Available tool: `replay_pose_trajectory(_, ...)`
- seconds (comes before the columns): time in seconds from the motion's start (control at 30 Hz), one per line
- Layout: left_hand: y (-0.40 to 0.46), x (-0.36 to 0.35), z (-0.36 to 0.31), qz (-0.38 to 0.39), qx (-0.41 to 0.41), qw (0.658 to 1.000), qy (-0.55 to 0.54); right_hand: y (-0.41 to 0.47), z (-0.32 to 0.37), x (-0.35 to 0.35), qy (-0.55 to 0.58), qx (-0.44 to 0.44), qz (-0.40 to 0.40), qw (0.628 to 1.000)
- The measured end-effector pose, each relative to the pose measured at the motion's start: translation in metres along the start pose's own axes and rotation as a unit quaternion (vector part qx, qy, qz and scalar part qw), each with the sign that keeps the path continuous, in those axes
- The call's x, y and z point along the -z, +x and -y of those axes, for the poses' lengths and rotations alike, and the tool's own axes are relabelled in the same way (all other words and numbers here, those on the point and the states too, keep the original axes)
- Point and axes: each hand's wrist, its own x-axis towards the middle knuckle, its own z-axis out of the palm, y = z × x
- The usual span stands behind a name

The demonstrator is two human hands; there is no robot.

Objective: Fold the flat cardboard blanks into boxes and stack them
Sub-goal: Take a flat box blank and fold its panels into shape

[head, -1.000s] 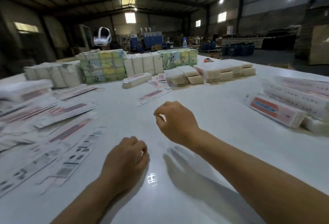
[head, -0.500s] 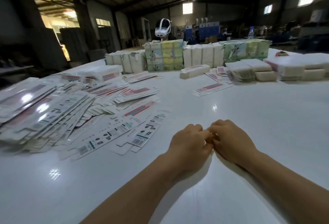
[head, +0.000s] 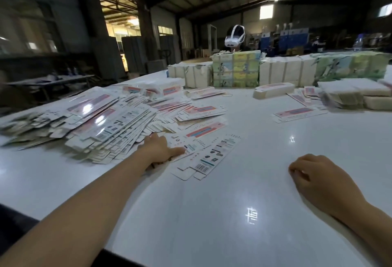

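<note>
— At the far edge of the glossy white worktop (head: 244, 182), what can you not read?

— The wrapped bundles of white and green printed packs (head: 236, 69) are blurred, and a person behind them is hidden except for a white headset (head: 234, 38). The bundles at the right side are cut off by the frame.

— And the flat blanks?

— A big loose heap of flat white cardboard blanks with pink and blue print (head: 101, 122) lies on the left part of the worktop. The prints and barcodes are too small to read. One folded long white box with a pink stripe (head: 273, 90) lies near the bundles, and one single flat blank (head: 299, 113) lies apart, more to the right.

— What does the left hand (head: 158, 150) do?

— It reaches to the near edge of the heap. Its thumb (head: 177, 150) lies stretched on the nearest printed flat blank (head: 203, 154). The other fingers go under or behind the cards, so I cannot tell if they grip.

— The right hand (head: 320, 179)?

— It rests on the bare worktop, well apart from the heap, with fingers (head: 297, 168) curled in. I see nothing held in it.
</note>
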Motion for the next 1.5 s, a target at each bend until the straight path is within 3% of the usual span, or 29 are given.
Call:
replay_pose_trajectory(0.13,0.0,-0.006,0.004,-0.052,-0.019,0.995,-0.08,0.002,0.0,0.0,-0.006,-0.005,0.003,1.0)
replay_pose_trajectory(0.43,-0.011,0.017,-0.004,0.022,0.011,0.968,-0.249,-0.004,0.002,0.003,-0.003,-0.003,0.005,1.0)
replay_pose_trajectory(0.57,-0.033,0.044,-0.038,-0.042,-0.098,0.986,-0.129,-0.003,0.004,0.004,0.005,-0.002,0.009,1.0)
replay_pose_trajectory(0.63,-0.053,0.053,-0.071,-0.102,-0.183,0.976,-0.067,-0.004,0.006,0.005,0.006,0.0,0.016,1.0)
replay_pose_trajectory(0.73,-0.088,0.046,-0.124,-0.204,-0.312,0.928,-0.013,-0.003,0.008,0.008,0.008,-0.003,0.021,1.0)
replay_pose_trajectory(0.83,-0.114,0.021,-0.17,-0.235,-0.414,0.879,-0.011,-0.002,0.01,0.011,0.009,-0.004,0.021,1.0)
replay_pose_trajectory(0.97,-0.119,-0.023,-0.199,-0.23,-0.422,0.877,-0.003,-0.002,0.008,0.01,0.044,-0.017,0.003,0.999)
replay_pose_trajectory(1.2,-0.117,-0.037,-0.196,-0.247,-0.441,0.847,-0.164,-0.002,-0.003,0.013,0.081,0.002,-0.007,0.997)
replay_pose_trajectory(1.23,-0.117,-0.037,-0.196,-0.245,-0.444,0.844,-0.178,-0.002,-0.004,0.014,0.126,-0.015,-0.018,0.992)
replay_pose_trajectory(1.27,-0.115,-0.037,-0.194,-0.245,-0.446,0.84,-0.188,-0.002,-0.007,0.016,0.209,-0.036,-0.054,0.976)
replay_pose_trajectory(1.3,-0.113,-0.036,-0.193,-0.246,-0.445,0.839,-0.192,0.001,-0.007,0.022,0.352,-0.115,-0.062,0.927)
replay_pose_trajectory(1.4,-0.107,-0.032,-0.185,-0.23,-0.441,0.849,-0.179,0.003,-0.014,0.041,0.685,-0.278,-0.019,0.673)
replay_pose_trajectory(1.43,-0.106,-0.031,-0.183,-0.22,-0.441,0.854,-0.169,0.002,-0.015,0.045,0.732,-0.284,0.015,0.619)
replay_pose_trajectory(1.5,-0.107,-0.031,-0.182,-0.213,-0.444,0.856,-0.155,-0.001,-0.012,0.048,0.754,-0.267,0.078,0.595)
